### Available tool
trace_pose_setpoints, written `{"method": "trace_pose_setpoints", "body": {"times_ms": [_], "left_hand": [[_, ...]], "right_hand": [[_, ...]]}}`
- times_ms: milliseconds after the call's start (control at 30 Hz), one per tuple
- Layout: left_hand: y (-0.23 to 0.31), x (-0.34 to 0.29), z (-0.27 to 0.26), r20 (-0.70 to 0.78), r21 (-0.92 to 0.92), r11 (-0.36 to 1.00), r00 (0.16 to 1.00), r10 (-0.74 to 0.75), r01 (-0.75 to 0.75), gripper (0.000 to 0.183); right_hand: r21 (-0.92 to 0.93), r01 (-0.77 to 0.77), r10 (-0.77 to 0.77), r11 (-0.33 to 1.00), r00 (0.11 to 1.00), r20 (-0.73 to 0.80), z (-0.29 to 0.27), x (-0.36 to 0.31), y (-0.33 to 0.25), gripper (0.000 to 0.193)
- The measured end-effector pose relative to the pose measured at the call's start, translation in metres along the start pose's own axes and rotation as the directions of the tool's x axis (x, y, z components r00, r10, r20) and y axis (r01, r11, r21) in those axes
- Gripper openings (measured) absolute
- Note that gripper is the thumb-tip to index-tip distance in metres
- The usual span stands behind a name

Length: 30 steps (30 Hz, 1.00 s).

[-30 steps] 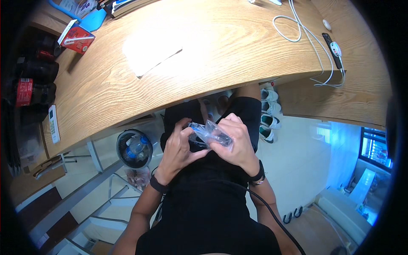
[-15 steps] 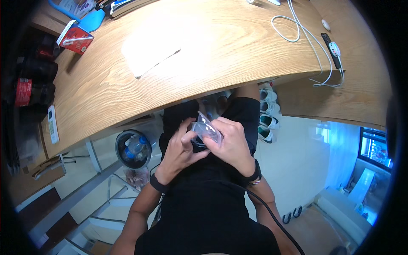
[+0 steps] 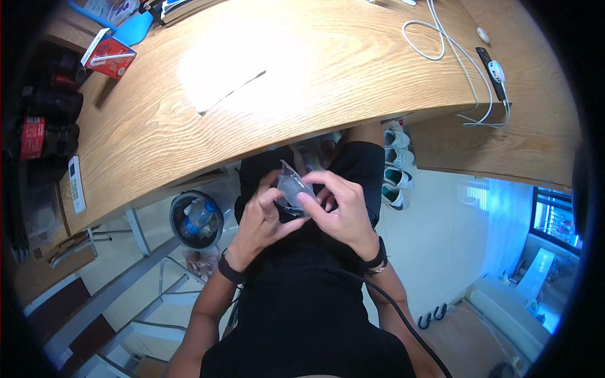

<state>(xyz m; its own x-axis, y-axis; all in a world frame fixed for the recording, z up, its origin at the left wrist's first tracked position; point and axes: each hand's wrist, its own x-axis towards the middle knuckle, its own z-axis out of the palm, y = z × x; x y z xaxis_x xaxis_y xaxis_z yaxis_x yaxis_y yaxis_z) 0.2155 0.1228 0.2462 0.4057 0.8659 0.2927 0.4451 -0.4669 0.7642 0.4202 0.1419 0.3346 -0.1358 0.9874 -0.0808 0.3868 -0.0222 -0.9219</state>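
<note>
A small clear plastic bag [image 3: 292, 187], crumpled and shiny, is held between my two hands above my lap, just short of the desk edge. My left hand [image 3: 261, 217] curls its fingers at the bag's left side, its thumb along the lower edge. From the right, my right hand [image 3: 342, 208] pinches the bag between thumb and forefinger, the other fingers bent behind. Whether anything lies inside the bag cannot be made out.
The wooden desk [image 3: 145, 135] spans the far side, bearing a white sheet [image 3: 211, 82], a red carton [image 3: 108, 60], a white remote [image 3: 77, 184] and a white cable [image 3: 416, 24]. A bin [image 3: 196, 220] with plastic bottles stands left of my legs; shoes [image 3: 397, 176] line up right.
The bag has shifted slightly left and is turned differently. My right thumb and forefinger have moved left along it, with the fingers more spread; my left hand stays at its side.
</note>
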Motion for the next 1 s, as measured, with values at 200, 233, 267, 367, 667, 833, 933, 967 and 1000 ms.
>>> {"method": "trace_pose_setpoints", "body": {"times_ms": [200,233,267,367,667,833,933,967,1000], "left_hand": [[0.006,0.008,0.002,0.007,0.041,0.998,0.999,0.046,-0.046,0.088],[0.008,0.01,0.002,-0.005,0.052,0.996,0.998,0.067,-0.067,0.089],[0.009,0.01,0.003,-0.003,0.051,0.996,0.998,0.068,-0.067,0.089],[0.01,0.009,0.003,-0.001,0.067,0.996,0.998,0.057,-0.057,0.089],[0.035,0.032,-0.019,0.134,0.206,0.976,0.986,-0.101,0.072,0.072],[0.025,0.043,-0.04,0.234,0.313,0.943,0.953,-0.191,0.112,0.055],[0.016,0.048,-0.039,0.306,0.364,0.927,0.929,-0.206,0.085,0.05],[0.016,0.048,-0.04,0.308,0.364,0.928,0.929,-0.203,0.082,0.05],[0.017,0.049,-0.041,0.322,0.395,0.916,0.922,-0.214,0.074,0.044]], "right_hand": [[-0.247,0.195,-0.181,0.949,0.98,0.078,0.004,0.0,0.022,0.012],[-0.247,0.194,-0.18,0.949,0.981,0.077,0.005,0.001,0.022,0.012],[-0.31,0.186,-0.162,0.932,0.982,0.101,0.006,0.003,0.021,0.013],[-0.382,0.157,-0.107,0.911,0.983,0.148,0.002,0.008,0.018,0.019],[-0.375,0.027,0.137,0.926,0.904,0.404,-0.004,0.014,0.03,0.041],[-0.25,0.114,-0.043,0.962,0.961,0.272,-0.003,0.002,0.023,0.038],[-0.327,0.238,-0.178,0.914,0.963,0.204,-0.004,-0.003,0.025,0.036],[-0.34,0.242,-0.171,0.909,0.959,0.225,-0.002,-0.002,0.031,0.034],[-0.353,0.244,-0.163,0.903,0.956,0.244,-0.001,-0.002,0.035,0.033]]}}
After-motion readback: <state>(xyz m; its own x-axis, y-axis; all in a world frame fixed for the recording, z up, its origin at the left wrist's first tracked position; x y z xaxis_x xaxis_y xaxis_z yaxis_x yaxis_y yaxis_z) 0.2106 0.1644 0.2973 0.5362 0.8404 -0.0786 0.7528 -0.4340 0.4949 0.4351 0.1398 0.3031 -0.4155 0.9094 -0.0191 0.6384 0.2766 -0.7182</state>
